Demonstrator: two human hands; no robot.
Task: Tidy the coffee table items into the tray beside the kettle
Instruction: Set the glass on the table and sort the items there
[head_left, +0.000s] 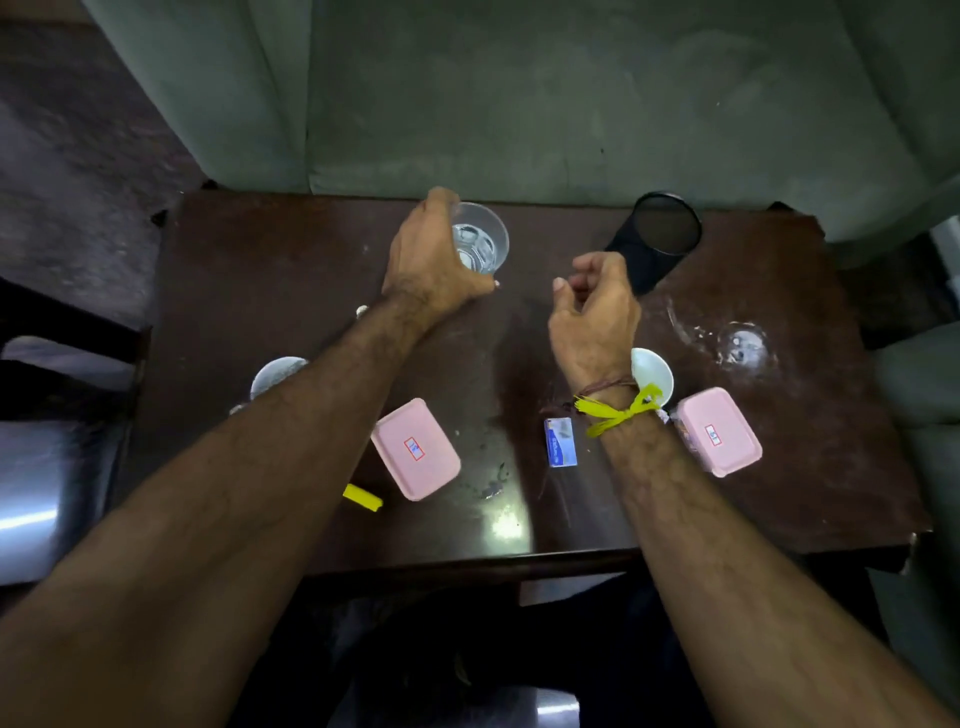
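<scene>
My left hand (434, 260) is wrapped around a clear drinking glass (480, 241) standing near the far edge of the dark coffee table (493, 364). My right hand (592, 306) hovers beside it with fingers loosely curled and nothing in them. Just beyond it stands a black mesh cup (660, 234). Two pink lidded boxes lie nearer me, one (415, 449) at centre-left and one (719, 431) at right. A white bowl (652, 374) sits partly under my right wrist. A small blue card box (560, 441) and a yellow object (362, 497) lie near the front.
A second glass (743, 348) stands at the right on a smudged patch. A round metal cup (275, 374) shows behind my left forearm. A green sofa (519, 93) runs along the table's far side. A shiny metal surface (47, 493) is at the left.
</scene>
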